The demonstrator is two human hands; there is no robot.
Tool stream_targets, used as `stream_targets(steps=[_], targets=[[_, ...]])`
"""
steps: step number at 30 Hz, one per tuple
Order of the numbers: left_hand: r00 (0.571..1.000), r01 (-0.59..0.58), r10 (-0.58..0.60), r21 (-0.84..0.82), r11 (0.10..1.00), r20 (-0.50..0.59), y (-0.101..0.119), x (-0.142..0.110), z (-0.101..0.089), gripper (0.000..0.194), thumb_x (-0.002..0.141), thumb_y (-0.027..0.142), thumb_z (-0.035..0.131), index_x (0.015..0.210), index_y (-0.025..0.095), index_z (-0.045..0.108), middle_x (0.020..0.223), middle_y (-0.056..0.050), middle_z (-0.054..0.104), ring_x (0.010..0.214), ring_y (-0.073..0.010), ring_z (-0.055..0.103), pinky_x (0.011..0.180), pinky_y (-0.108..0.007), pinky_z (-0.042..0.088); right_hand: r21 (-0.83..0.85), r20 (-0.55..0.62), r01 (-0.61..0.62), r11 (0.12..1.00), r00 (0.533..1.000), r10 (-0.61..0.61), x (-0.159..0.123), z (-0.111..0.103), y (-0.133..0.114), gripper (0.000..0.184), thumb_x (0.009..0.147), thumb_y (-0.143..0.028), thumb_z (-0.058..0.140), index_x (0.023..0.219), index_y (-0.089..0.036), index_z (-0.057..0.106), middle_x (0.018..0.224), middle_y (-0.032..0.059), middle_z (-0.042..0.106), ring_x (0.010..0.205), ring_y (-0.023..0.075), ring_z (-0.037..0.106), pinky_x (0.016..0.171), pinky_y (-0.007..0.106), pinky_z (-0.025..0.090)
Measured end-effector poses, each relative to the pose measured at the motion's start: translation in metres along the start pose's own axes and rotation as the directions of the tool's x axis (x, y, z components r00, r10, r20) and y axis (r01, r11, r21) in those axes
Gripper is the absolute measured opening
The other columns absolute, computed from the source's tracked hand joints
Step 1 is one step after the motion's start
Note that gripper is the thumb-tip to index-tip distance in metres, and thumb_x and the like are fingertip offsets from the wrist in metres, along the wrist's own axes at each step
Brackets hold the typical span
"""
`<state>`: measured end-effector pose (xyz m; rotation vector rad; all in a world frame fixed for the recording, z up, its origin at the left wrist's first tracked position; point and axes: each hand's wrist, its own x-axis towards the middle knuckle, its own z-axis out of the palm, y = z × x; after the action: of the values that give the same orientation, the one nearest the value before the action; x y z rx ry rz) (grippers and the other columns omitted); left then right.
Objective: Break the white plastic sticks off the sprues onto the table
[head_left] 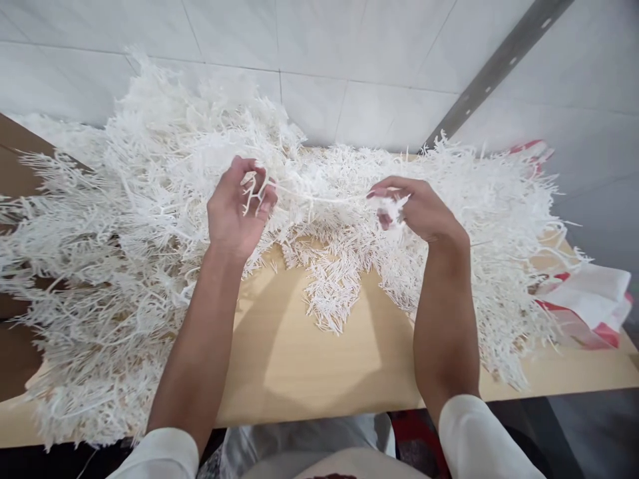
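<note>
My left hand (239,206), fingers curled, holds a thin white branched plastic sprue (255,193) just above the table. Off to the right, my right hand (417,207) is closed round a small bunch of white plastic pieces (392,207), blurred so that their exact shape is unclear. A thin white strand seems to run between the hands, but I cannot tell whether it joins what they hold. Below and between them lies a pile of short, loose white plastic sticks (333,293). A tall heap of tangled white sprues (134,193) is nearest my left hand.
More white branched sprues (499,226) are heaped at the right. A red and white plastic bag (589,299) lies near the right end of the wooden table (319,372). Behind stand a tiled wall (319,100) and a slanting metal post (492,76). Brown cardboard (20,352) is at the left.
</note>
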<state>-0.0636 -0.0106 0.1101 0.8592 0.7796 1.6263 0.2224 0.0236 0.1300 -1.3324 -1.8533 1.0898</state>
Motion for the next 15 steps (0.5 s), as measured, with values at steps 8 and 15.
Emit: stream_targets(steps=[8,15], targets=[[0.994,-0.051,0.035,0.152,0.987,0.106,-0.020,-0.001,0.005,0.029,0.078,0.044,0.075,0.090,0.025,0.058,0.077,0.003,0.062,0.068,-0.0088,0.064,0.064,-0.023,0.051,0.053,0.055,-0.013,0.998,0.998,0.010,0.002,0.007,-0.003,0.031,0.083,-0.053,0.065,0.084,-0.022,0.071,0.088,0.0033,0.063,0.067,0.0114,0.052,0.058,0.030,0.041],[0.993,-0.121,0.120,0.061,0.991,0.013,-0.019,-0.003,0.013,0.027,0.085,0.044,0.064,0.078,0.021,0.051,0.092,0.000,0.068,0.091,-0.0144,0.071,0.075,-0.025,0.056,0.026,0.063,0.052,0.998,0.997,-0.054,-0.002,0.011,-0.016,0.049,0.088,-0.067,0.048,0.098,-0.025,0.071,0.078,0.0015,0.056,0.065,0.0100,0.049,0.060,0.027,0.044]])
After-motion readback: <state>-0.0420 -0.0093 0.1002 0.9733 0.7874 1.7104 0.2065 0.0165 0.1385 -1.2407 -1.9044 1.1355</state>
